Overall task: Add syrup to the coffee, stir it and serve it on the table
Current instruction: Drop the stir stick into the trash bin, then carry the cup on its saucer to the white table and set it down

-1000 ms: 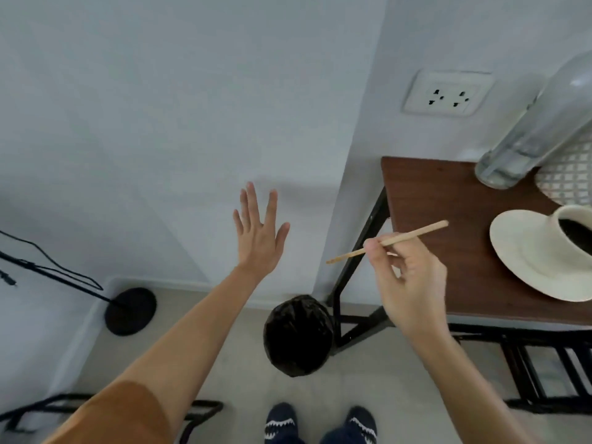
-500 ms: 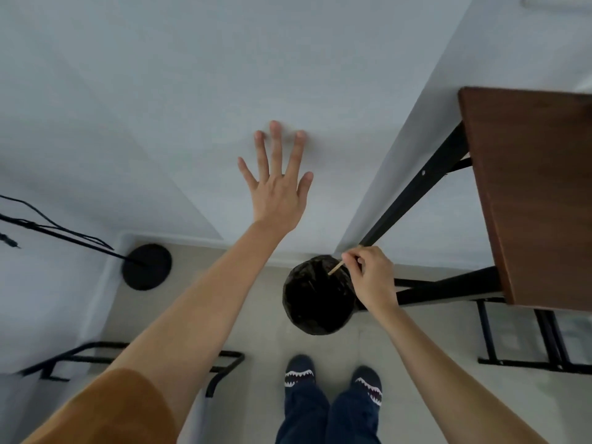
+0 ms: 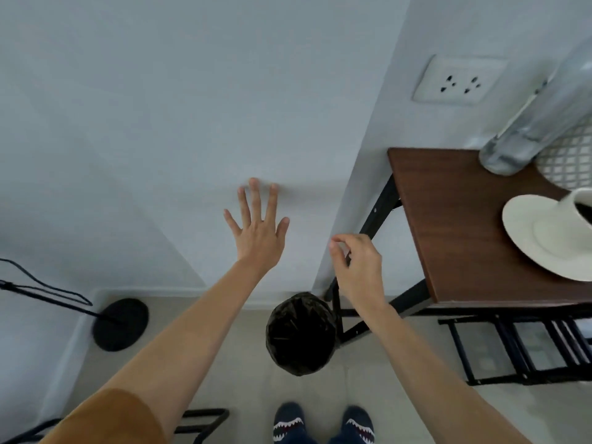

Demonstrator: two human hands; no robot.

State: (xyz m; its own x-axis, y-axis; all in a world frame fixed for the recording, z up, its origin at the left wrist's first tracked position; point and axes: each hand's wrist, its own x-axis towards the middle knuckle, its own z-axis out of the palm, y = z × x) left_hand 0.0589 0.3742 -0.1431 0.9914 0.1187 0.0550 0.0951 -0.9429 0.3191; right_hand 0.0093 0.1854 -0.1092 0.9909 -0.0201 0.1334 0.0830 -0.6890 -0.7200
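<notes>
A white cup of dark coffee [image 3: 581, 208] stands on a white saucer [image 3: 525, 232] at the right edge of the view, on a brown wooden table [image 3: 455, 225]. My left hand [image 3: 258, 230] is flat against the pale wall, fingers spread, holding nothing. My right hand [image 3: 357, 265] hangs in the air left of the table and above a black-lined bin [image 3: 301, 333], fingers loosely curled and apart, with nothing in them. No stir stick shows.
A clear glass bottle [image 3: 541, 113] leans over the table's far corner beside a patterned white object [image 3: 567, 161]. A wall socket [image 3: 458, 80] sits above. A black stand base [image 3: 120, 323] and black racks [image 3: 525, 347] are on the floor.
My right hand carried the wooden stick down to the bin and let it go; it has risen empty. The view swung back to the table. My left hand stays on the wall.
</notes>
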